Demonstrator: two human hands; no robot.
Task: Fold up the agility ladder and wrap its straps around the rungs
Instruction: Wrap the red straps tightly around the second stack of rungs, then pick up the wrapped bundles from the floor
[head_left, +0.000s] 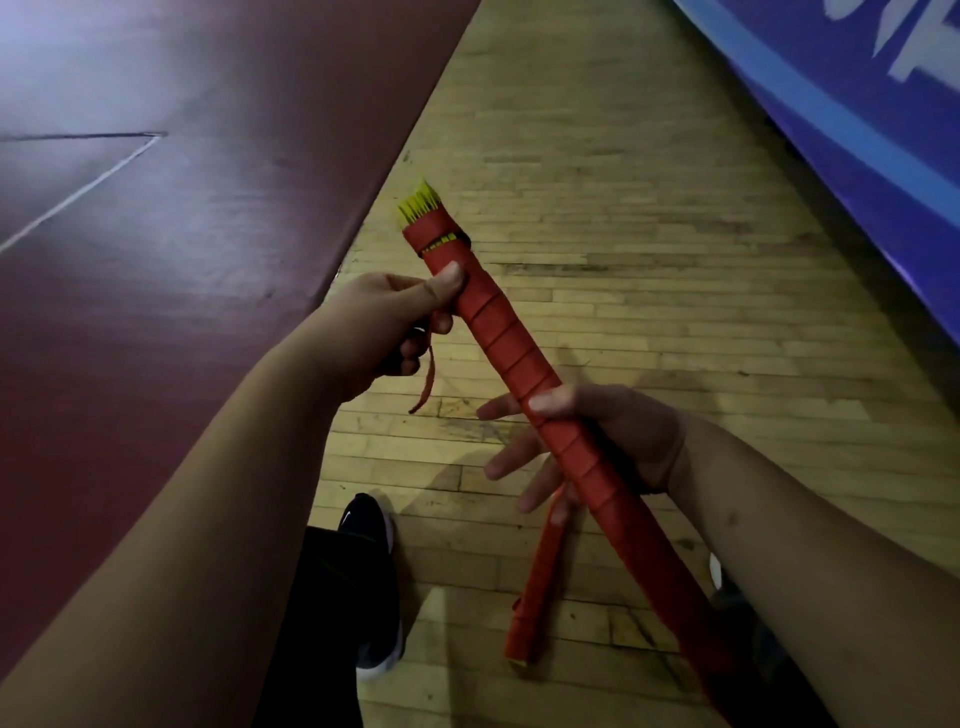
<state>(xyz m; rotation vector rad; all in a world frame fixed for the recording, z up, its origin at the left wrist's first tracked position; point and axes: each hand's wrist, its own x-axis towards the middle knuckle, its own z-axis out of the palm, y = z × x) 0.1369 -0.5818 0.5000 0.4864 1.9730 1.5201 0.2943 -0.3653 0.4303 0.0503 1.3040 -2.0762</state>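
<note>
The folded agility ladder (524, 364), a long bundle of flat yellow plastic rungs (418, 202) bound along nearly its whole length by spiral turns of red fabric strap, is held slantwise in the air above a pale wooden strip floor (649, 234), its fanned yellow tips pointing up and away. The hands are apart. The left hand (384, 322) grips the bundle near its upper end, thumb pressed on the red wrap, and a short loose red strap tail (425, 382) dangles from under its curled fingers. The right hand (597, 431) holds the middle of the bundle, thumb laid over the top and fingers spread beneath. A second free length of red strap (540, 571) hangs from those fingers toward the floor. A dark red mat (156, 208) lies on the left, a blue padded panel with white marks (857, 104) at upper right, and a black shoe with a white sole (371, 571) stands below.
</note>
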